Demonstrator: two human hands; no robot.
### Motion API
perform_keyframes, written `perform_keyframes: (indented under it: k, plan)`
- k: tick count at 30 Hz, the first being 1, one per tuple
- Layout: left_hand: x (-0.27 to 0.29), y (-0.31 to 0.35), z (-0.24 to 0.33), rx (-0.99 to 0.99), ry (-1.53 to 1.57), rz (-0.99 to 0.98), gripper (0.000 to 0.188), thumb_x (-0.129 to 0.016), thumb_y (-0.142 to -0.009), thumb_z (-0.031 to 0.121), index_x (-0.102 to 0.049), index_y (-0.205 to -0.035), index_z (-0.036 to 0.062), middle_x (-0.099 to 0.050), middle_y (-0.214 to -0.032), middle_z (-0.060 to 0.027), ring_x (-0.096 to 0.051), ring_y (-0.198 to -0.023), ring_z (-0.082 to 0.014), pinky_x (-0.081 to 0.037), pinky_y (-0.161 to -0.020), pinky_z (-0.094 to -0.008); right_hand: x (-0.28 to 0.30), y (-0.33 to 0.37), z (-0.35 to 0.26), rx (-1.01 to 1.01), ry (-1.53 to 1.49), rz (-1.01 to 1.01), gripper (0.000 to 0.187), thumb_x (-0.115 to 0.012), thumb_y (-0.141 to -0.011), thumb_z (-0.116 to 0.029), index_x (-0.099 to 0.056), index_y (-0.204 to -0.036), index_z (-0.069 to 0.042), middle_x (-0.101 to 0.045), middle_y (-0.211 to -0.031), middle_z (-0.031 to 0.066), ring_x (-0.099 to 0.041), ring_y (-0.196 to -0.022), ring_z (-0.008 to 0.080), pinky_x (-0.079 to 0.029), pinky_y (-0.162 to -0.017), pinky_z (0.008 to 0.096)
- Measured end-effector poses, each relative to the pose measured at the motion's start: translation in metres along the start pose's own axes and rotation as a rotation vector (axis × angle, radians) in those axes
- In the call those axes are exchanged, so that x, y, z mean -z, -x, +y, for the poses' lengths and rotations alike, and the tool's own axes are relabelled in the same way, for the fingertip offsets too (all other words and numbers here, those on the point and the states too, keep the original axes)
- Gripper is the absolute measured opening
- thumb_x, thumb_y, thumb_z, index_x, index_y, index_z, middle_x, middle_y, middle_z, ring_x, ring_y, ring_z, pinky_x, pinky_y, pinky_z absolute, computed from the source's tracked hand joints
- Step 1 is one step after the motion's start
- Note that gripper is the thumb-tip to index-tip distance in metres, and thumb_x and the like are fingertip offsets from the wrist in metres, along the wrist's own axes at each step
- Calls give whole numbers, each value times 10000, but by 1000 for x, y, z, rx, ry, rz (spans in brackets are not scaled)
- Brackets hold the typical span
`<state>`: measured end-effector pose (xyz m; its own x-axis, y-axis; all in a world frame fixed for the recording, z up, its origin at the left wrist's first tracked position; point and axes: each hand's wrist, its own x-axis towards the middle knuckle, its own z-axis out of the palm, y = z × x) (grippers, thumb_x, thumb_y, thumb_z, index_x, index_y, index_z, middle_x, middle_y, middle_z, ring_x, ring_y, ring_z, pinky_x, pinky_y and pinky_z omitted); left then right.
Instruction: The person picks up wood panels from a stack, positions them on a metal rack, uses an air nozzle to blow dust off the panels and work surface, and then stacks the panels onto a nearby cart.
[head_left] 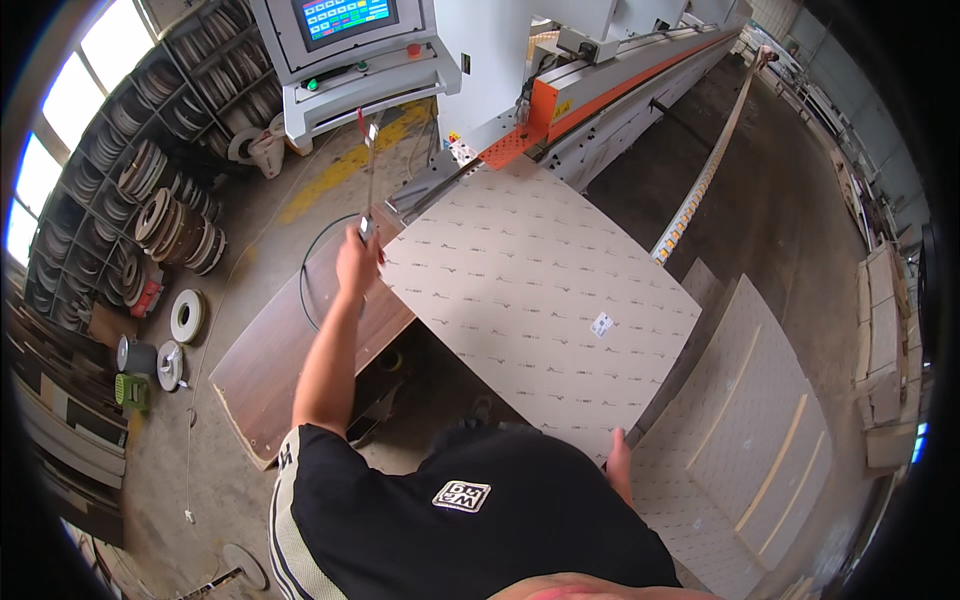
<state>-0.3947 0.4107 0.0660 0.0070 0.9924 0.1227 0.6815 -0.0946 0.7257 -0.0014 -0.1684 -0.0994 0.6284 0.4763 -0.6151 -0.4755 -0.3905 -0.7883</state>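
Note:
A large beige printed panel (530,290) with a small white label lies at a slant in front of me, its far end at the machine's orange guard (510,140). My right hand (619,466) grips the panel's near right corner, thumb up at the edge and fingers mostly hidden. At the panel's left corner, my left hand (357,262) is closed around what looks like an air blow gun (367,222), with a long thin rod pointing away from me. Near this hand curves a thin dark green hose (304,265), above a brown wood-grain board (290,350).
A control console (370,70) with a lit screen stands at the far left of the long machine (640,90). Shelves of edging rolls (150,130) line the left wall. More rolls sit on the floor. Right of me lean or lie other beige panels (750,420).

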Motion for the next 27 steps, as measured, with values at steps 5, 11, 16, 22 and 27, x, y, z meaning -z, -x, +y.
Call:
perform_keyframes:
  k: [5,11,16,22,27]
  plan:
    - [18,-140,49,-99,-57,113,327,-553,-1002,360,-551,-1162,75,-698,-685,-117,-722,-730,-338,-542,-697,-469,15,-11,20,42,184,160,695,-466,-1051,-503,-594,-1316,126,-644,-1327,224,-615,-1204,290,-466,-1029,389]
    - [25,-244,106,14,-84,100,459,-581,-979,427,-578,-1205,27,-731,-986,-253,-713,-954,-409,-547,-815,-506,19,-10,28,-94,150,187,679,-464,-1056,-492,-579,-1351,109,-633,-1354,203,-605,-1219,274,-461,-1035,380]
    - [14,-316,93,10,-181,145,503,-583,-981,441,-576,-1251,17,-728,-1070,-241,-696,-1037,-408,-532,-889,-494,6,-8,22,-42,30,127,643,-478,-1061,-469,-596,-1331,102,-645,-1320,170,-613,-1182,255,-476,-1009,372]
    - [2,-345,99,39,-143,123,527,-575,-989,442,-556,-1324,36,-711,-1159,-238,-672,-1111,-404,-522,-925,-487,4,-8,26,-29,-37,157,630,-487,-1060,-468,-616,-1299,100,-674,-1256,160,-641,-1112,256,-499,-959,374]
    - [3,-353,102,75,-139,93,532,-565,-999,438,-532,-1349,38,-708,-1168,-241,-667,-1122,-409,-519,-933,-488,12,-11,34,-55,-49,146,624,-484,-1061,-460,-610,-1306,100,-665,-1271,161,-634,-1127,254,-495,-969,373]
